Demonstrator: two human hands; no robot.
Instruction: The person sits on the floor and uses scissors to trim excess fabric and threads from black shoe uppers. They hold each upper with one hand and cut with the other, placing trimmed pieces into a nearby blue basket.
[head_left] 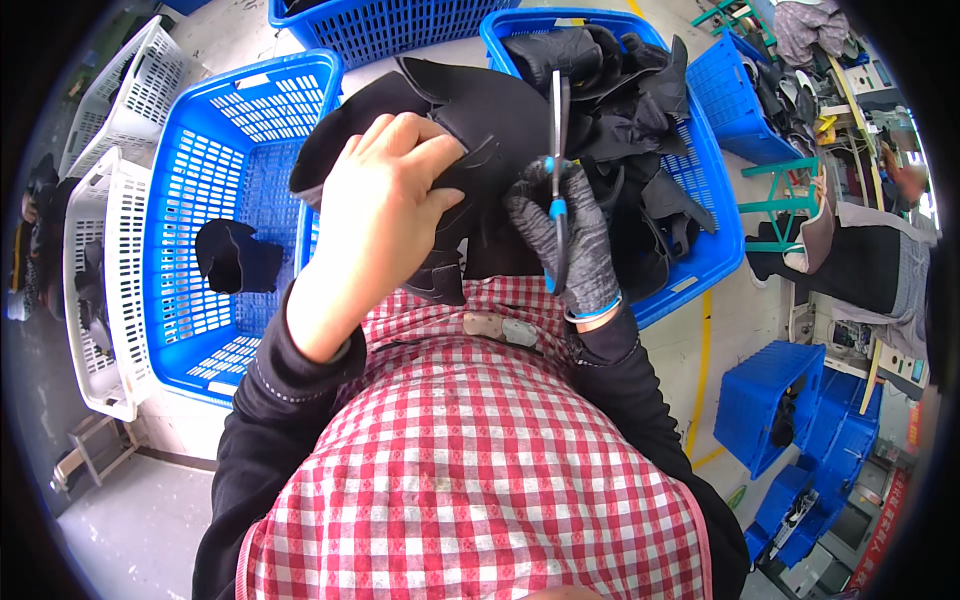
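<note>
My left hand [385,200] is bare, its fingers closed on a black shoe upper [500,120] held in front of my apron. The piece is wide and curved, with loose flaps, and part of it lies under my fingers. My right hand [575,235], in a grey knit glove, grips scissors [558,120] with blue on their handles. Their blades point away from me, beside the right edge of the shoe upper. Whether they touch it I cannot tell.
A blue basket [735,240] heaped with black shoe uppers stands at the right. Another blue basket [175,150] at the left holds a black piece [237,258]. White crates [128,280] stand farther left. Green-legged stands [785,203] and more blue bins [760,410] are at the right.
</note>
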